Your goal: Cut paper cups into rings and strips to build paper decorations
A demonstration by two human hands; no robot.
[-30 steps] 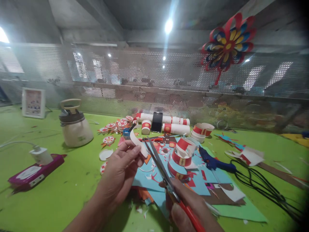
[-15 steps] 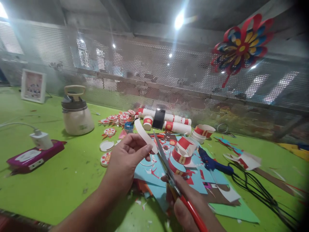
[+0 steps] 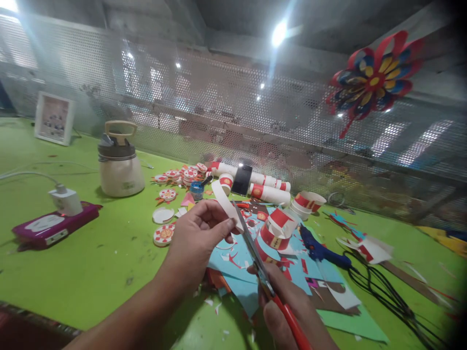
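Note:
Between the thumb and fingers of my left hand (image 3: 202, 228) is a curved white paper strip (image 3: 224, 198), its upper end standing free. My right hand (image 3: 282, 301) grips red-handled scissors (image 3: 259, 265). The scissor blades point up and away, alongside the strip's lower right end; whether they touch it I cannot tell. Under and beyond both hands lie light blue paper sheets (image 3: 237, 287) strewn with red and white scraps. Cut red-and-white paper cups (image 3: 275, 233) stand just right of the blades.
A blue glue gun (image 3: 323, 250) with a black cord lies to the right. Left are a purple power strip (image 3: 54, 226) and a beige bottle (image 3: 120, 170). Behind are a phone (image 3: 242, 180), stacked cups (image 3: 270, 193), a blue paint jar (image 3: 197, 190) and several round red-and-white pieces (image 3: 164, 235).
The view has shifted slightly. My hands, the strip and the scissors have moved a little to the right in the picture, and the blades look closer together.

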